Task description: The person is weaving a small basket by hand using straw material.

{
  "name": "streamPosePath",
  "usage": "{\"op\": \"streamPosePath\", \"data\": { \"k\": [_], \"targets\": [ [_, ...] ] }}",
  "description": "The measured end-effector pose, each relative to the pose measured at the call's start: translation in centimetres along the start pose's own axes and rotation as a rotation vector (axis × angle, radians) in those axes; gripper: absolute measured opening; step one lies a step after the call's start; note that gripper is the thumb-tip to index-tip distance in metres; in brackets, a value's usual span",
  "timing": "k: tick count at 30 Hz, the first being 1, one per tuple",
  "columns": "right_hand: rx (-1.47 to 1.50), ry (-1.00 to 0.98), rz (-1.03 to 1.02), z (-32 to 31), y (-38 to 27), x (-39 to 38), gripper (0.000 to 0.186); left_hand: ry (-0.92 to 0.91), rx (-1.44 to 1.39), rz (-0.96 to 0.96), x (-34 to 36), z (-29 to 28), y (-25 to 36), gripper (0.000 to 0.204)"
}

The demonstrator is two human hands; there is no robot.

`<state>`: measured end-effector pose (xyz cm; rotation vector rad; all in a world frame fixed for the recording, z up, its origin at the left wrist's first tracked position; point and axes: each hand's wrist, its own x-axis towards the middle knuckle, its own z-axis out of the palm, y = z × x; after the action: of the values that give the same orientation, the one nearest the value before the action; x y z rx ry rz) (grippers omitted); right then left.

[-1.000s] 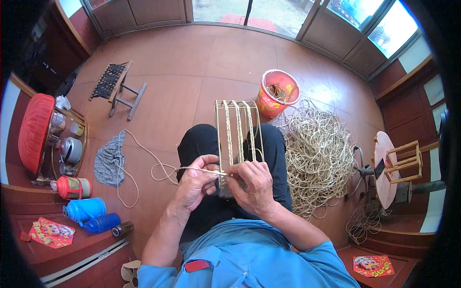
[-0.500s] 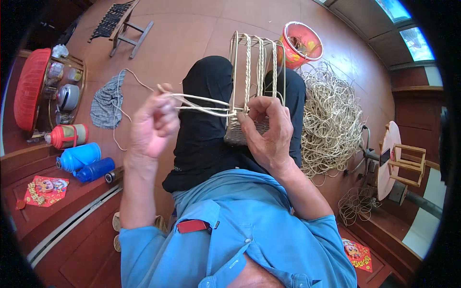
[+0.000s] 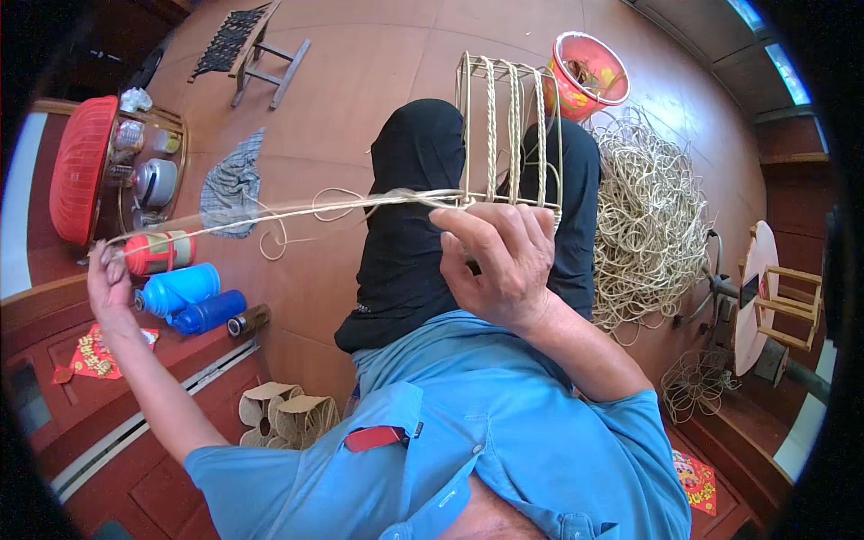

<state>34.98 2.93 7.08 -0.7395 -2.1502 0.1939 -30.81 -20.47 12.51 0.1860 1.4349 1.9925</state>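
A basket frame of pale wire [image 3: 467, 117] with twisted cord uprights stands between my knees. My right hand [image 3: 504, 252] is closed on its near end, fingers bent over the edge, hiding most of the woven part. From that near corner a pale cord [image 3: 306, 211] runs taut to the far left, with loose loops of cord beside it. My left hand [image 3: 110, 274], arm stretched out, pinches the cord's far end near the thermos flasks.
A big heap of pale cord [image 3: 643, 225] lies right of my knees, with a red bucket [image 3: 589, 99] beyond it. Flasks [image 3: 182, 290], a grey cloth [image 3: 232, 189] and a red basket cover [image 3: 83, 171] are on the left. A stool [image 3: 247, 54] stands far left.
My left hand has swung far out to the left, drawing the cord out long and tight. The loops near the basket have narrowed. My right hand stays at the basket's near end.
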Motion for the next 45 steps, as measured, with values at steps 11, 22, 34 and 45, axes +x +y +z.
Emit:
{"op": "streamPosePath", "data": {
  "k": [11, 22, 34, 45],
  "targets": [
    [-0.103, -0.153, -0.023, 1.7, -0.5, 0.9, 0.034, 0.771, 0.253, 0.237, -0.8, -20.9, 14.9, 0.025],
    [-0.143, -0.165, -0.100, 2.8, -0.4, 0.2, 0.026, 0.788, 0.684, 0.261, -7.3, -29.4, 23.6, 0.030],
    [0.547, -0.197, 0.424, 0.9, 0.7, 3.1, 0.012, 0.057, 1.587, 0.414, 1.1, -8.2, 2.1, 0.039],
    [0.840, -0.214, 0.724, -2.2, 3.0, 4.0, 0.019, -0.814, 0.553, 0.331, -24.9, 37.1, -30.7, 0.031]
  ]
}}
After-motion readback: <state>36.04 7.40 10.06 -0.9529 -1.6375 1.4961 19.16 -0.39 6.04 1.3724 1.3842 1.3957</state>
